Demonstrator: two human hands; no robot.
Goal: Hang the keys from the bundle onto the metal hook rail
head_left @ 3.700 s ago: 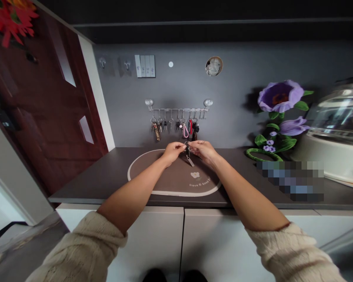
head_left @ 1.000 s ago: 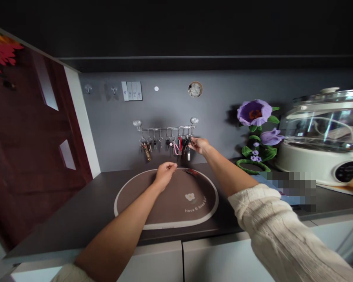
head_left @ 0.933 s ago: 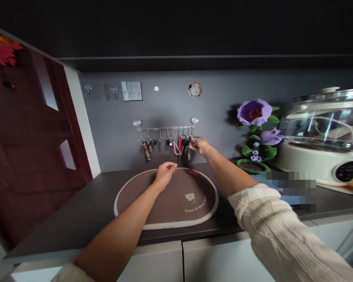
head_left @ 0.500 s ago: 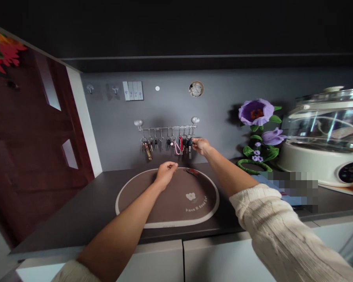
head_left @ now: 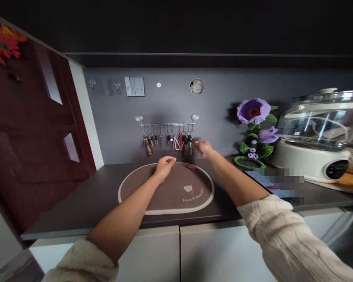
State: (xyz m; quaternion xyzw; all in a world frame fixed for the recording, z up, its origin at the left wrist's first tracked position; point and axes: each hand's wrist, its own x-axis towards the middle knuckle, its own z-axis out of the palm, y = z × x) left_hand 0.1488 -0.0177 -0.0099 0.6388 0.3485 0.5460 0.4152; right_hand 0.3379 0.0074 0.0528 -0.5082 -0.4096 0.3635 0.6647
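A person in pale knit sleeves [head_left: 294, 231] stood at a dark worktop [head_left: 85, 205], with the right hand [head_left: 203, 148] raised just beside the last bunch of keys [head_left: 190, 139] at the right end of a wall rail [head_left: 167, 124]. Its fingers were loosely bent and clear of the bunch, which hung from its hook with a grey tag [head_left: 191, 150] at the bottom.

The left hand [head_left: 164, 166] was poised over the far part of a brown oval mat [head_left: 170, 196], fingers curled and tips drawn together; whether anything small was pinched between them could not be told.

More bunches hung along the rail, among them one with a brown strap [head_left: 148, 146] toward the left end, plus a pink loop [head_left: 177, 145] and a red piece [head_left: 180, 140] nearer the right. On the mat, near its back edge, lay a small red-and-dark object [head_left: 190, 167], too small to identify, while a white flower print [head_left: 188, 188] and curved lettering marked the near right part.

To the right, purple flowers [head_left: 253, 111] stood by the wall, next to a white appliance [head_left: 312, 152] with a clear cover; a blue item [head_left: 264, 183], partly pixelated, lay in front. A dark red door [head_left: 32, 145] filled the left side.
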